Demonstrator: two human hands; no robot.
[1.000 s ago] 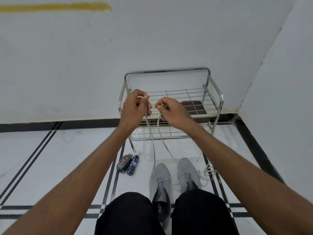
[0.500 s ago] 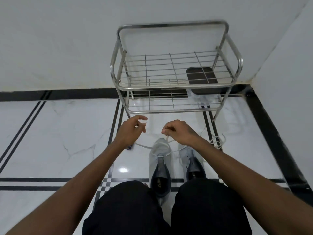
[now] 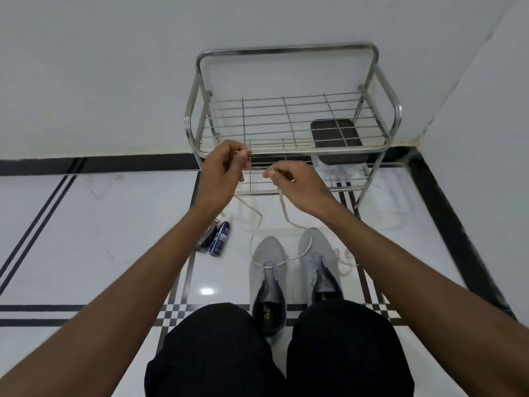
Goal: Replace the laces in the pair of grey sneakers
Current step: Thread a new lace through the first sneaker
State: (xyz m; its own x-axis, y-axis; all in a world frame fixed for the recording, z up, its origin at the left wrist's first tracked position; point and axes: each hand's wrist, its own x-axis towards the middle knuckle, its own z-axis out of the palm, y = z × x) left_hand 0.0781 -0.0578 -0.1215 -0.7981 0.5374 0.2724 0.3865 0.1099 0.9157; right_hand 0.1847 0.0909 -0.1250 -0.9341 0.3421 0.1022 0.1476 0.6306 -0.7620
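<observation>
The lace (image 3: 282, 262) is threaded through the lowest eyelets of the left sneaker (image 3: 267, 270), and its two ends are drawn up and away from the toe. One end is pinched in the fingers of the left hand (image 3: 221, 174), the other in the right hand (image 3: 292, 181); both hands are raised well above the shoe, about equally near. Counted: two sneakers, the right sneaker (image 3: 316, 259) unlaced, one lace in hand, one loose lace (image 3: 345, 260) beside it on the floor.

The floor (image 3: 86, 230) is glossy white tile with black border lines; two grey sneakers (image 3: 267, 270) stand side by side near the wire rack (image 3: 286, 121) in the corner; a blue can (image 3: 219, 238) lies to their left; loose white laces (image 3: 345, 263) lie just right.
</observation>
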